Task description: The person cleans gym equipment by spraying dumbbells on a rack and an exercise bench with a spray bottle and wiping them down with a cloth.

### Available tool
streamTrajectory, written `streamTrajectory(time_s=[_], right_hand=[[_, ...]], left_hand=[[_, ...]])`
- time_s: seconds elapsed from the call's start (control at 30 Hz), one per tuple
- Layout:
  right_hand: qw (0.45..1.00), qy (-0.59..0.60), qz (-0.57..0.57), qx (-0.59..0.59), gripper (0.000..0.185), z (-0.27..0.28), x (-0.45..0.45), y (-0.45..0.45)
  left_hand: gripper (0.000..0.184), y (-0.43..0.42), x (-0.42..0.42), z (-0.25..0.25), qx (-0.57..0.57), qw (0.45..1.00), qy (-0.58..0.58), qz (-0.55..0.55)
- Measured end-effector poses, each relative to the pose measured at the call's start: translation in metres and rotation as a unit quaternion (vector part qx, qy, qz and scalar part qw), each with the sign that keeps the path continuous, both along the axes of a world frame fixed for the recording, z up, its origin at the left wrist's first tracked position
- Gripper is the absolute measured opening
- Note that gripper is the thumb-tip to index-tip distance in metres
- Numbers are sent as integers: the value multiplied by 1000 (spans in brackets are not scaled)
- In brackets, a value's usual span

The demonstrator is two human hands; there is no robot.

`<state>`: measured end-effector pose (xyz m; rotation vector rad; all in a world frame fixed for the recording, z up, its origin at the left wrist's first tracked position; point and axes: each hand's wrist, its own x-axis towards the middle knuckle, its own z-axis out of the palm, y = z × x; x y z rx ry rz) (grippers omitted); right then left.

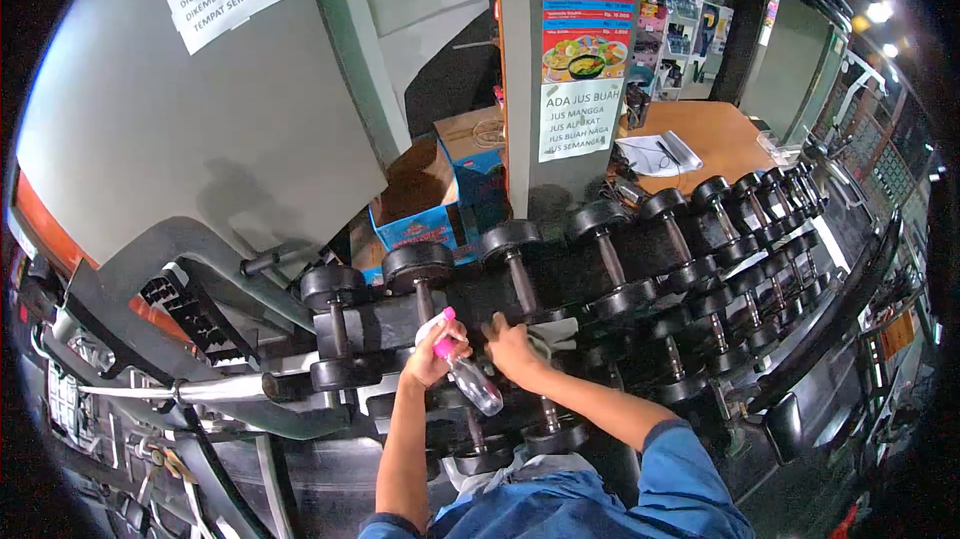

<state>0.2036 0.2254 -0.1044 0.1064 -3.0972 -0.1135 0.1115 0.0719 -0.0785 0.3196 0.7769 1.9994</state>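
My left hand (437, 357) is wrapped round a clear spray bottle (474, 386) with a pink spray head, its base tilted down to the right. Beside it, my right hand (512, 347) reaches over the rack with bent fingers, close to the lower end of a black dumbbell (521, 284). What those fingers grip, if anything, is hidden. A pale, cloth-like patch (556, 332) shows next to the right wrist; I cannot tell whether the hand holds it. Another dumbbell (421, 264) stands behind the spray bottle, its lower part covered by my left hand.
Several dumbbells (679, 231) line two tiers of the rack, running off to the right. Behind it are a blue cardboard box (420, 230), a pillar (521, 69) with posters and a wooden table (690, 131) with papers. Gym machine frames (180, 239) stand at left.
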Motion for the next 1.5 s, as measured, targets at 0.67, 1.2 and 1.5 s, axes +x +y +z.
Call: streamTrajectory(time_s=[0.67,1.2,1.5], right_hand=[[694,389,-352,-493,26,-36,75,54],[237,356,-467,-774,56,-88,56,-23],[304,473,-431,-706,43,-75,38,-28]], left_hand=[[19,15,0,0,-178,967,176,-45],[29,17,-3,2,-213,955,191,-81],[37,23,-1,7,-251,933,241,-93]])
